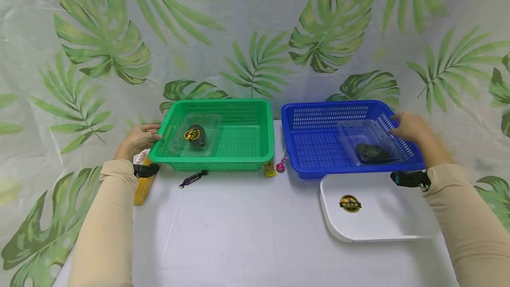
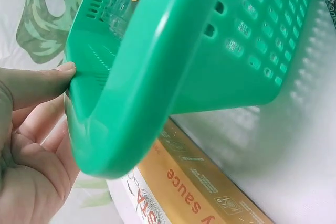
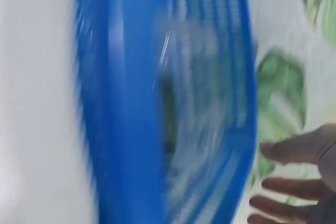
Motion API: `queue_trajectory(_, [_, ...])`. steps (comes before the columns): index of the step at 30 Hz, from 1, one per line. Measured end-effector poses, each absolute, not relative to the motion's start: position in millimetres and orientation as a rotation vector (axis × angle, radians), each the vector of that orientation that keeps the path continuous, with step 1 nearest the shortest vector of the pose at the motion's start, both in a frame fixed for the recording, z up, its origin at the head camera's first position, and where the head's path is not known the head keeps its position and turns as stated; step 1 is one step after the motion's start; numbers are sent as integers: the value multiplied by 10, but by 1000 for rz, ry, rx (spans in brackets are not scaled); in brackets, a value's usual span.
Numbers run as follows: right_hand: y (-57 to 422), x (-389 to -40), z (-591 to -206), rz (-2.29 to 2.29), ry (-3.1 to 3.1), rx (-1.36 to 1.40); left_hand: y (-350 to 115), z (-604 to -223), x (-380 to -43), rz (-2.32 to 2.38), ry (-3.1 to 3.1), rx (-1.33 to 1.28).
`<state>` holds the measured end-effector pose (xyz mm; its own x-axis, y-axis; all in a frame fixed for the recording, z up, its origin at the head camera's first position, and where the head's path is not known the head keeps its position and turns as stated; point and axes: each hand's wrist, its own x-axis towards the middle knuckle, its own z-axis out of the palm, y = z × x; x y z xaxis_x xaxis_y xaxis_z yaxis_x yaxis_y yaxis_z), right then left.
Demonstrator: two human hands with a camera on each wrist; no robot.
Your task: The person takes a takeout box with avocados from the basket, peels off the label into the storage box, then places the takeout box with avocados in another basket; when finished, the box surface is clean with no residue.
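While left hand (image 1: 138,139) pinches green plastic basket (image 1: 223,160) and right hand (image 1: 411,127) splays fingers beside blue plastic basket (image 1: 314,146), I judge both light, stiff, rim-graspable.

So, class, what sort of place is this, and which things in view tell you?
Probably a staged tabletop set-up, though what lies beyond is hidden: a leaf-patterned sheet backs the white table, with a green basket and a blue basket side by side.

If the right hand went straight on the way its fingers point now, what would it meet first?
Most likely the blue basket, at its right end. The right hand points toward it, though blur and unclear depth leave any gap uncertain.
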<state>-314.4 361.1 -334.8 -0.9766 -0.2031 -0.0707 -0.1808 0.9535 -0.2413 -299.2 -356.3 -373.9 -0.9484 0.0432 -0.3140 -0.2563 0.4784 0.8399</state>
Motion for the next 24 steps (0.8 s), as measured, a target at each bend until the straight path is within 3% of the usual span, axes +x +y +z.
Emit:
queue_trajectory(9, [2028,-3389,-3247,-1023,2833,-592,-3584,-3759,-2991,1459,2439,-198])
queue_trajectory(16, [609,-3465,-3491,-1410,2455,-742,-3554,-3766,-2988,1476,2439,-203])
queue_trajectory(17, [424,-3603,-3697,-1469,2384,-793,-3550,-3762,-2989,1475,2438,-200])
queue_trajectory(20, [-57,-3651,-3906,-1485,2290,-727,-3540,-3752,-2998,1477,2432,-198])
queue_trajectory(24, [-509,-3358,-3793,-1388,2371,-442,-3537,-3751,-3021,1472,2427,-211])
